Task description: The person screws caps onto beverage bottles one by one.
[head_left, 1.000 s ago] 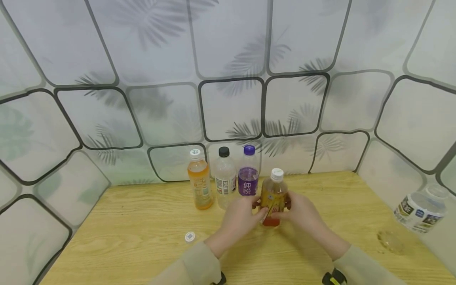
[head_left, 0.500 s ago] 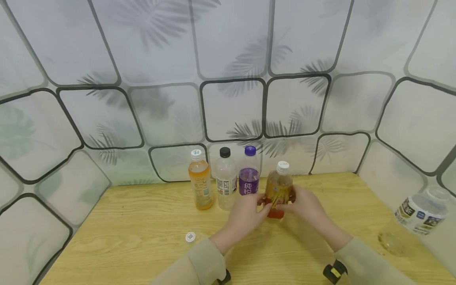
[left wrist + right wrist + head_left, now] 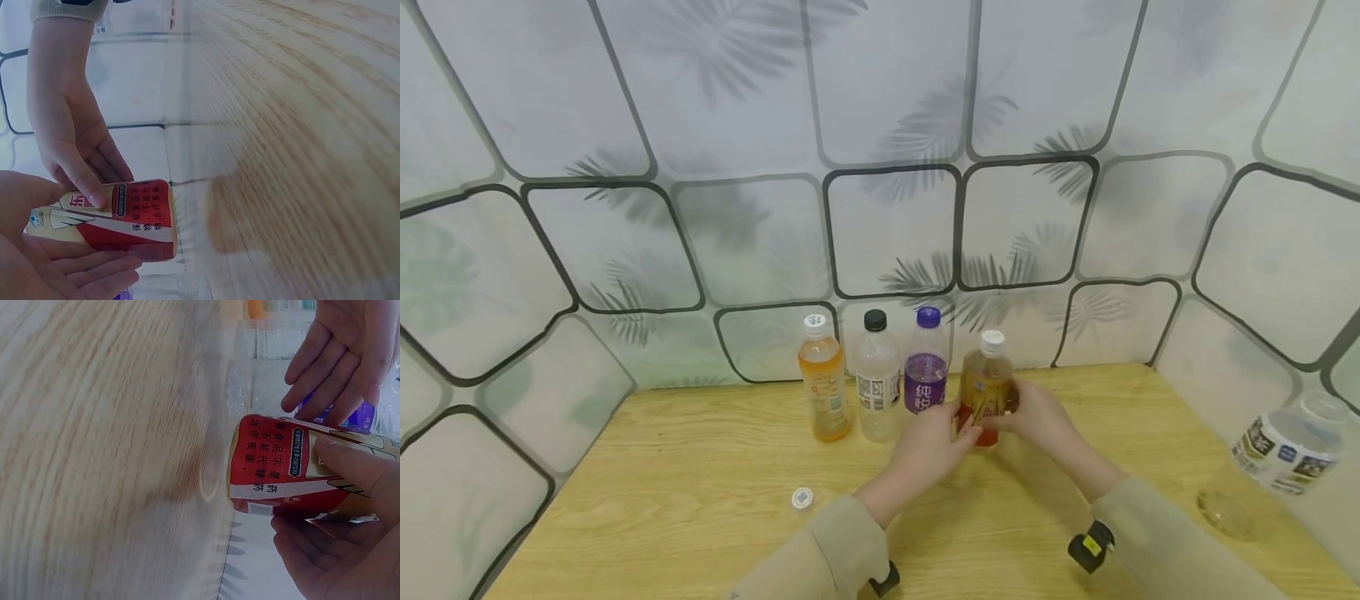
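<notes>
A small bottle (image 3: 987, 379) with a white cap and a gold-and-red label stands upright at the right end of a row of bottles. My right hand (image 3: 1041, 414) grips it, thumb over the label and fingers round the far side, as the right wrist view shows. Beside its left side is my left hand (image 3: 928, 446), its fingers (image 3: 325, 372) fairly straight and loose around nothing. Whether those fingers touch the bottle is hard to tell. Just left stands the purple-labelled bottle (image 3: 925, 379) with a purple cap, partly hidden by my left hand in the head view.
Further left stand a clear bottle (image 3: 877, 375) with a black cap and an orange-topped bottle (image 3: 823, 379) with a white cap. A clear, capless bottle (image 3: 1285, 450) stands at the right. Near the front left is a white cap (image 3: 802, 498). A patterned backdrop (image 3: 887, 233) encloses the wooden table (image 3: 685, 500).
The gold-and-red bottle has moved away from me and slightly right, into line with the others. Both hands travelled along with it. The other bottles stayed where they were.
</notes>
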{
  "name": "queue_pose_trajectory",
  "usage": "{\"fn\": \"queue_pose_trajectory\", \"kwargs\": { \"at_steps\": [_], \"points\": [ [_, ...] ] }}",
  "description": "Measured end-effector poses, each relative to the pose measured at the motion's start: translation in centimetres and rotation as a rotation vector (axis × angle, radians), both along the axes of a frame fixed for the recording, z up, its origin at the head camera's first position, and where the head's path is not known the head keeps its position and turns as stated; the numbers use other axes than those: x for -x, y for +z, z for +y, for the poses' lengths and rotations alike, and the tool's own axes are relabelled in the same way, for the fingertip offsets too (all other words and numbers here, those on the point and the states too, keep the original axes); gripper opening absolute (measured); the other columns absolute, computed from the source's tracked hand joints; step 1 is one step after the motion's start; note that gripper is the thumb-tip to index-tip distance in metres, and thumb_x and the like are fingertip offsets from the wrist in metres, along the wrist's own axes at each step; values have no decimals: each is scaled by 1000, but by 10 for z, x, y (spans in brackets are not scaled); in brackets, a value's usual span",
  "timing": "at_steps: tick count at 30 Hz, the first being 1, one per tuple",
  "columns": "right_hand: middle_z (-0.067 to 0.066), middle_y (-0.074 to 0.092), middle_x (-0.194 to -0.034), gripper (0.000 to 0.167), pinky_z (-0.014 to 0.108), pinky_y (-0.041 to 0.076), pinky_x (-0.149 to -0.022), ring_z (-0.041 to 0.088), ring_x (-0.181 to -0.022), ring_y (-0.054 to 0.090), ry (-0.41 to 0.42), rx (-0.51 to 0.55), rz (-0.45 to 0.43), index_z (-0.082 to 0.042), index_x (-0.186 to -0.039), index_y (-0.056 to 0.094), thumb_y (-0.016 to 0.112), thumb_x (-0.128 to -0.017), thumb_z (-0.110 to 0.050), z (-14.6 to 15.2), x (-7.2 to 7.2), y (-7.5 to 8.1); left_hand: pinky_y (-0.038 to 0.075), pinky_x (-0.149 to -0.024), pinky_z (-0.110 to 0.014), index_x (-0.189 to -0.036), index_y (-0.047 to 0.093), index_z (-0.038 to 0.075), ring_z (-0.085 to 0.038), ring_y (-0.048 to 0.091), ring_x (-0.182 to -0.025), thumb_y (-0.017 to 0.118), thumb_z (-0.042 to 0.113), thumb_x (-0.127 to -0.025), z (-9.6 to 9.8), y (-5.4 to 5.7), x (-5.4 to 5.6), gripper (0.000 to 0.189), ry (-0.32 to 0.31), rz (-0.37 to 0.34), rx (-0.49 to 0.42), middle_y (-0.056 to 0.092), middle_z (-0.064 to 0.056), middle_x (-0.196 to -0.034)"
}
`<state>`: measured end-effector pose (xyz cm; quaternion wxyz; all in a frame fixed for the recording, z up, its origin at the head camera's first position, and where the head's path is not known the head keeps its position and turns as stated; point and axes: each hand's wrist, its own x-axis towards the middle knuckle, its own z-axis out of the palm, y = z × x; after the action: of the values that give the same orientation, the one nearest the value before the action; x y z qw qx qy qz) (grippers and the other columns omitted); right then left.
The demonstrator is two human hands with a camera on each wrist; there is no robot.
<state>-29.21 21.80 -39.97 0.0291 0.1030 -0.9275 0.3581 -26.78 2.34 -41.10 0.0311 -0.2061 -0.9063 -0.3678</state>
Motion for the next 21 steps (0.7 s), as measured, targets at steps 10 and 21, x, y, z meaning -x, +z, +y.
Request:
{"fn": "queue_pose_trajectory", "kwargs": {
  "at_steps": [10, 21],
  "points": [
    [33, 72, -120, 61, 57, 59, -95, 45, -107, 71, -10, 1, 4, 14, -128, 61, 90, -82, -15, -7, 15, -9, 50, -63, -29, -111, 71, 5, -15, 64, -74, 66, 33, -105, -2, -6, -1, 29, 42, 2, 17, 72, -5, -88],
    [34, 71, -119, 62, 59, 57, -98, 48, -108, 70, -11, -8, 10, 15, -127, 61, 91, -80, -14, -10, 24, -15, 45, -59, -26, -107, 69, 8, -12, 56, -69, 66, 33, -105, -1, -9, 0, 25, 25, 28, 13, 63, 1, -76]
  ]
}}
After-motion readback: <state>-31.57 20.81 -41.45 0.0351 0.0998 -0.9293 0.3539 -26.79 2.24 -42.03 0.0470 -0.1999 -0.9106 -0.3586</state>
